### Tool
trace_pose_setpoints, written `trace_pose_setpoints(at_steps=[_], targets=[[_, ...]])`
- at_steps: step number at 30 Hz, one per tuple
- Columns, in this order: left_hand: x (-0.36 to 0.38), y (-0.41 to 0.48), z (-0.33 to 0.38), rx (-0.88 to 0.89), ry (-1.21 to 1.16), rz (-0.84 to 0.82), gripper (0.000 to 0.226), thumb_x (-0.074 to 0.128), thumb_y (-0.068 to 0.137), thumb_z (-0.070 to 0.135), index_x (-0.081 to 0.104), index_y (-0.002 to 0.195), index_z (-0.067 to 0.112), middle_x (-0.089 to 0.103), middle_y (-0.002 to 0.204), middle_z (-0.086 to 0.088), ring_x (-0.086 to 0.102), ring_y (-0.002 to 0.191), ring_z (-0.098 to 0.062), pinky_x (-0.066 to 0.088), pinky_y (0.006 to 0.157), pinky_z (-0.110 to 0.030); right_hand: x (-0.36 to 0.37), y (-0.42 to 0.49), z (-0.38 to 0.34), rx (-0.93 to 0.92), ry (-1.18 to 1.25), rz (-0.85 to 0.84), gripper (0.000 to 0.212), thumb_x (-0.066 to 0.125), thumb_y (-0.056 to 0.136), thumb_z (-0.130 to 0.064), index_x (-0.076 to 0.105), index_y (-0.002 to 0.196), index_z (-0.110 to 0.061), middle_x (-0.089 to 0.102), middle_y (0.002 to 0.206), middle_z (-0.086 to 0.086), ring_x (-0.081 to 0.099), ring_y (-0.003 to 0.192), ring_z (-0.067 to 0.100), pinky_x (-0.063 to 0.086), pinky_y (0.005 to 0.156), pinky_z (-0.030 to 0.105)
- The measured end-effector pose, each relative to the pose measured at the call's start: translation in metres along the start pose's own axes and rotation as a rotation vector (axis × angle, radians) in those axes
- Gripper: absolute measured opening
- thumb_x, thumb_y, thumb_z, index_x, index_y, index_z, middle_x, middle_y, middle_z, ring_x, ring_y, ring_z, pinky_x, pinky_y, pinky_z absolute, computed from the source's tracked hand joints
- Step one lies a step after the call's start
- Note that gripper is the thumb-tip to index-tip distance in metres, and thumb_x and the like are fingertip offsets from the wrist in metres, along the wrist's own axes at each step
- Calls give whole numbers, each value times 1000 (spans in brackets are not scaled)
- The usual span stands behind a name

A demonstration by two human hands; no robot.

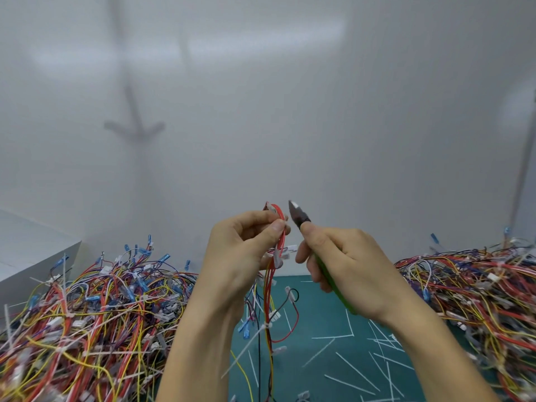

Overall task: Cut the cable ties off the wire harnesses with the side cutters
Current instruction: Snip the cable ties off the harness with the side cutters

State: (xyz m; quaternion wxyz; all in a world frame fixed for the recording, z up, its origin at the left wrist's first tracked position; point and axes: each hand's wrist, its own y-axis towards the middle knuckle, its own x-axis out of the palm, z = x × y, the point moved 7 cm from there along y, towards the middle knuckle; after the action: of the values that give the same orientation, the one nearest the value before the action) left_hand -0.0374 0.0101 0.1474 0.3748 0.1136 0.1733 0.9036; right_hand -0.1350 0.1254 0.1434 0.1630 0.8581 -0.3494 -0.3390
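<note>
Well above the green mat (313, 309), the left hand (240, 250) pinches one wire harness (271, 285) between thumb and curled fingers. One white cable tie (265, 326) binds the hanging wires. Just beside it, not touching, the right hand (348, 265) grips one pair of side cutters (298, 217), nose up. Two harness heaps, left (101, 314) and right (478, 285), flank the open mat strewn with cut ties (356, 369).

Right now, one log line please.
left hand: pinches wire harness | right hand: holds side cutters, tips near harness, not touching | cut ties litter green mat
</note>
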Motion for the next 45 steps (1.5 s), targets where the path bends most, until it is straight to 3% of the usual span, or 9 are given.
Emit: trace_pose_setpoints(at_steps=[5,11,21,26,30,33,35,41,45], targets=[[-5,0,-1,-12,-35,18,9,66,90,9,73,89,14,75,76,1,67,64,-3,55,53,-21,-1,1,-2,57,307,41,56,52,83,-60,71,80,-7,57,59,5,54,52,16,50,54,28],[2,1,-3,-13,-7,21,7,69,88,10,72,94,8,71,66,7,67,66,-3,57,61,-22,1,-1,-5,34,339,46,27,71,89,-32,69,80,-7,55,54,6,54,50,20,51,51,31],[10,-2,4,50,14,-33,11,71,86,15,76,93,21,77,89,7,65,72,0,54,63,-18,-14,-1,-5,14,224,270,16,71,86,-24,69,74,-14,60,54,2,57,52,20,55,56,44],[-8,0,2,22,44,-10,13,63,93,21,76,96,20,77,89,4,64,68,-3,54,62,-18,-29,-1,0,-8,331,351,17,69,89,-15,67,73,-9,58,54,4,55,49,17,54,51,35],[-34,8,-17,-46,411,46,19,59,94,28,73,84,19,75,79,7,68,67,-7,58,64,-27,-40,-1,4,-26,394,375,17,67,91,-10,66,74,-11,58,52,-2,54,46,14,53,48,25],[-44,15,-52,-167,903,-19,42,46,99,42,69,80,12,75,80,-1,72,80,-24,58,80,-43,-46,-1,8,-35,385,404,17,66,92,-13,67,76,-13,60,53,-1,56,47,14,52,49,25],[-41,13,-75,-313,1042,-123,62,35,98,57,67,87,6,75,87,-9,72,84,-32,59,80,-47,-49,-2,9,-38,381,427,16,66,93,-13,67,77,-12,60,53,-1,55,47,14,52,49,25],[4,-10,-105,-619,558,-487,101,20,72,90,63,99,2,77,84,-13,75,75,-24,57,61,-28,-55,-4,7,-57,365,468,16,65,95,-16,67,79,-14,60,55,-3,57,48,12,55,50,26],[20,-6,-86,-493,296,-411,62,46,89,67,58,103,8,77,89,-8,76,79,-23,58,59,-27,-55,-4,6,-65,355,453,15,63,95,-15,66,81,-11,60,55,-4,56,49,11,54,50,26]])
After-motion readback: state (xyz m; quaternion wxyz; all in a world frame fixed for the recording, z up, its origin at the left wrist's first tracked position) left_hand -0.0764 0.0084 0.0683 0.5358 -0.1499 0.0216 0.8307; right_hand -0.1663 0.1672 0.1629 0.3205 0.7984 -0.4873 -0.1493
